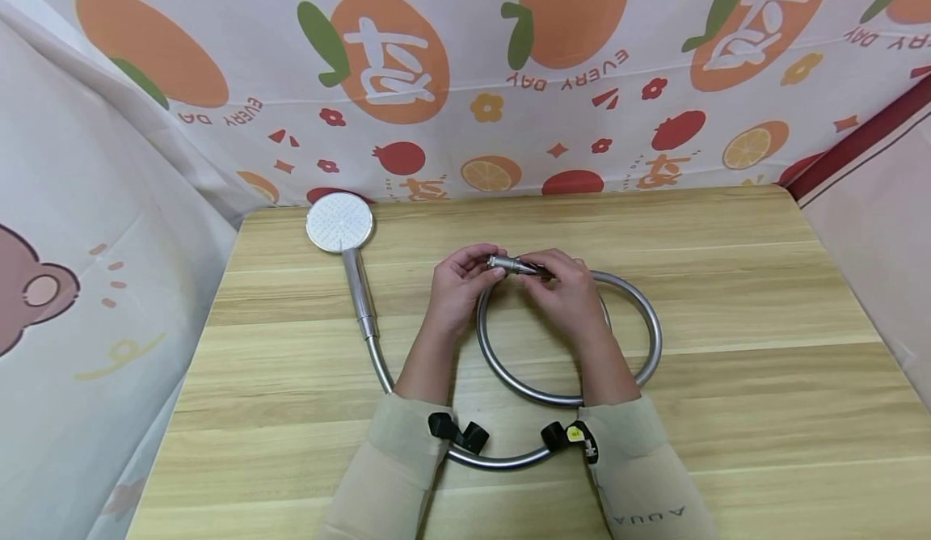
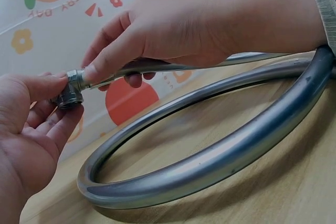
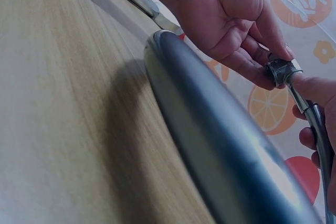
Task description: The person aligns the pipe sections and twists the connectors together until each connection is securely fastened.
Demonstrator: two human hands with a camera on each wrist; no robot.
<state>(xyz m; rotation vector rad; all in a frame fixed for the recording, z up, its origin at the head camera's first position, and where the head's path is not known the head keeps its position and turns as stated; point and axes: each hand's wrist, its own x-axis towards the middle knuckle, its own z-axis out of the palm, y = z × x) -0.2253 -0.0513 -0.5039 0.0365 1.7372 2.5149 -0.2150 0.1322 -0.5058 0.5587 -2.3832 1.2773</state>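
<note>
A small metal fitting (image 1: 499,262), angled in shape, is pinched between the thumb and fingers of my left hand (image 1: 457,288). Close beside it, my right hand (image 1: 570,291) holds the end of a silver shower hose (image 1: 650,326), with thumb and fingers around it. In the left wrist view the fitting (image 2: 71,90) meets the hose end; whether they are joined I cannot tell. The hose loops on the table below both hands and runs under the forearms to the round shower head (image 1: 339,222), which lies face up at the back left.
The wooden table (image 1: 764,305) has its back edge against a fruit-printed curtain (image 1: 465,136). White printed cloth (image 1: 109,281) hangs at the left. Black straps with small devices (image 1: 474,436) sit on both sleeves.
</note>
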